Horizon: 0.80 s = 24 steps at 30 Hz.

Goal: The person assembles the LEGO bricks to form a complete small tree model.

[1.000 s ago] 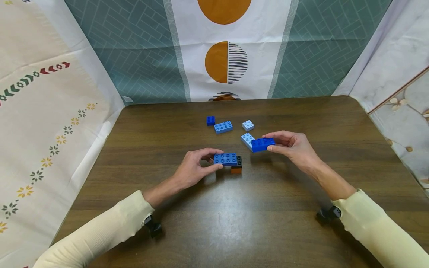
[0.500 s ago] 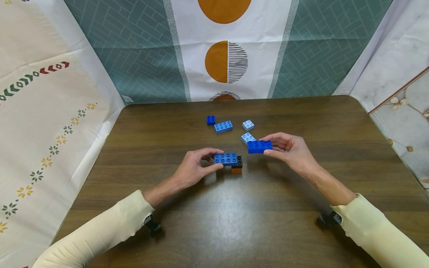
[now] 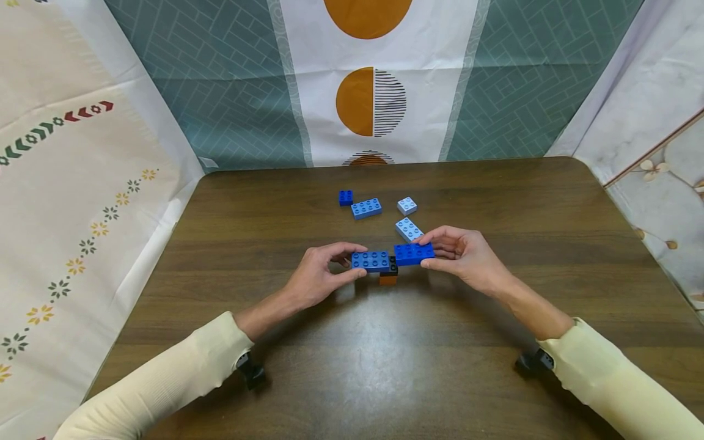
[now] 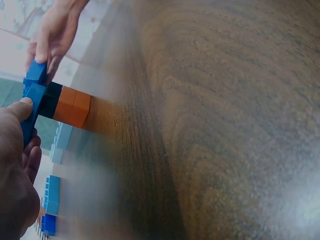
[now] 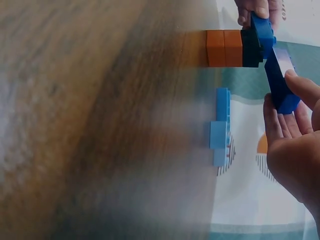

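Head view — held bricks (image 3: 371,261), table edge (image 3: 473,164) beyond

The left hand (image 4: 16,167) pinches a blue brick (image 4: 32,116) with thumb and fingers, atop a black brick (image 4: 51,100) on two orange bricks (image 4: 73,107) standing on the wooden desk (image 4: 225,125). At the right, the right hand (image 4: 56,37) grips a second blue brick (image 4: 37,73); whether the blue pair touch is unclear. Far left lie a light-blue brick (image 4: 52,195) and a dark-blue brick (image 4: 49,225).
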Each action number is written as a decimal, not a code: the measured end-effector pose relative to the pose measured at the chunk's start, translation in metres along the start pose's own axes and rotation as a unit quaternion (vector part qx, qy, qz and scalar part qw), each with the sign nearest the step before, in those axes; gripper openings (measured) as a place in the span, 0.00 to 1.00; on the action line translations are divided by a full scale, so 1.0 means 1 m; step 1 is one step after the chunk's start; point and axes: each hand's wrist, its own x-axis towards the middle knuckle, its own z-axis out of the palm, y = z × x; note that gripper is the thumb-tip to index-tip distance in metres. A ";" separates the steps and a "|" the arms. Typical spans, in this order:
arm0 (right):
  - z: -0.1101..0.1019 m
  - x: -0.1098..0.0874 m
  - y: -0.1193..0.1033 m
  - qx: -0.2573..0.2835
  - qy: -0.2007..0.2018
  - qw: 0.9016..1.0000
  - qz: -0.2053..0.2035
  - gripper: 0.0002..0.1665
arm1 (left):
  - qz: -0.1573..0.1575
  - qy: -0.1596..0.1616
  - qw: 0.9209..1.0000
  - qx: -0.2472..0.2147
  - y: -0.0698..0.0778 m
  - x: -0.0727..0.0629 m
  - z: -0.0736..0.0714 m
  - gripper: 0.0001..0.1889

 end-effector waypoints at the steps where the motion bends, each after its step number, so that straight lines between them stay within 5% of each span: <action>1: 0.001 0.000 0.000 0.000 -0.003 1.000 -0.001 0.23 | 0.001 0.000 1.000 0.001 0.000 0.000 0.000 0.19; 12: 0.007 0.002 0.002 0.018 -0.027 0.999 -0.017 0.23 | 0.000 -0.003 1.000 0.003 0.000 0.001 0.000 0.19; 24: 0.011 0.001 0.000 -0.033 -0.030 0.999 -0.010 0.25 | -0.002 -0.005 1.000 0.007 -0.001 0.001 -0.001 0.20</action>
